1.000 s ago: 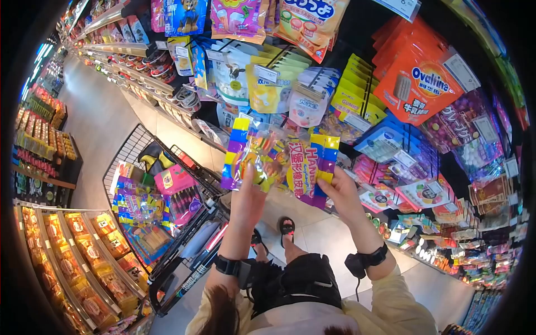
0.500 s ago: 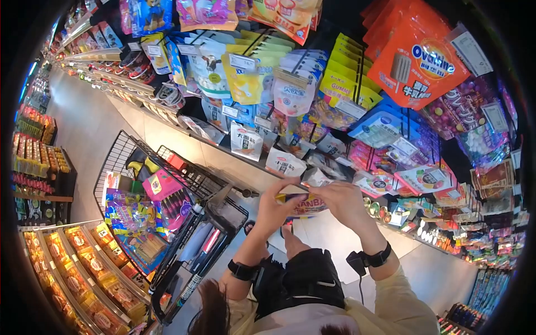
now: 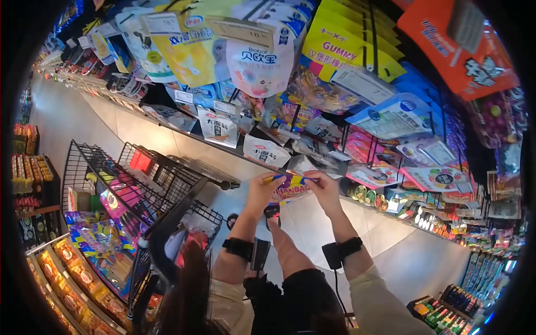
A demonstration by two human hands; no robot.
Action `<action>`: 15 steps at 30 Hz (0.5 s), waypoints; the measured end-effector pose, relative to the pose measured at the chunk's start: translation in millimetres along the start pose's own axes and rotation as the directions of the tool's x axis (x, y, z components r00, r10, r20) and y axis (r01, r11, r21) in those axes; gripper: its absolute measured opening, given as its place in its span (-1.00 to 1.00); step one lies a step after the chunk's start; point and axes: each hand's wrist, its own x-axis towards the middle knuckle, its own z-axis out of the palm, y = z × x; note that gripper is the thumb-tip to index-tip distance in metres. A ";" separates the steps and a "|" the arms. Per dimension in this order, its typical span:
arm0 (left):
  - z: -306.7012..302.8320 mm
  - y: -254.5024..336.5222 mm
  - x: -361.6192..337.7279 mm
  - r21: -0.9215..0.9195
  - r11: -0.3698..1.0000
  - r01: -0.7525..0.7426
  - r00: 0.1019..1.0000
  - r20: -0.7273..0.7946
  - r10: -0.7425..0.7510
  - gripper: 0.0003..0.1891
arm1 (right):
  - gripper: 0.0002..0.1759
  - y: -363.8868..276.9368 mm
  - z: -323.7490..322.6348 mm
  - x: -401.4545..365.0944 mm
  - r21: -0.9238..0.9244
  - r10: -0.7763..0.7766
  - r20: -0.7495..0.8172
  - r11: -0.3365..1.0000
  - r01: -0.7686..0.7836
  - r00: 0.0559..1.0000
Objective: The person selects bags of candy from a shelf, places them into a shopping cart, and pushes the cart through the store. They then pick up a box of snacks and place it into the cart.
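Observation:
Between my two hands is a small purple and yellow snack packet (image 3: 290, 190) with "HANBA" lettering. My left hand (image 3: 262, 192) pinches its left upper corner, and my right hand (image 3: 324, 192) pinches the right upper corner. Both hands are closed on it, and it hangs below the shelf's front edge. Just above, white snack bags (image 3: 265, 152) lie on the bottom shelf (image 3: 206, 146). Black straps with small devices are round both wrists.
A black wire shopping cart (image 3: 162, 167) stands at my left, with colourful packages (image 3: 103, 234) inside. Hanging bags, such as a yellow gummy bag (image 3: 335, 47) and an orange bag (image 3: 463, 50), fill the rack ahead. A rack of yellow packages (image 3: 72, 285) is at lower left.
The rack's bags appear larger and closer. The cart has shifted left in view. My hands have moved apart toward the packet's upper corners, leaving more of its front visible.

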 end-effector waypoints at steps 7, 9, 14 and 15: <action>-21.0 -66.0 90.1 0.143 0.988 -0.063 0.996 -0.046 0.071 -0.80 | -0.86 72.8 7.0 49.7 -0.100 0.118 -0.132 0.986 -0.132 0.984; -25.1 -62.0 108.0 0.211 0.977 -0.001 0.998 -0.057 0.013 -0.80 | -0.85 78.6 11.3 64.5 -0.094 0.093 -0.193 0.989 -0.113 0.977; -23.0 -26.5 134.1 0.217 0.976 -0.014 0.993 -0.109 0.039 -0.75 | -0.81 74.5 22.3 94.2 -0.112 0.013 -0.286 0.993 -0.046 0.958; -22.9 -17.5 136.8 0.281 0.959 -0.034 0.990 -0.121 0.071 -0.72 | -0.81 71.4 22.3 98.5 -0.084 0.001 -0.289 0.996 -0.026 0.957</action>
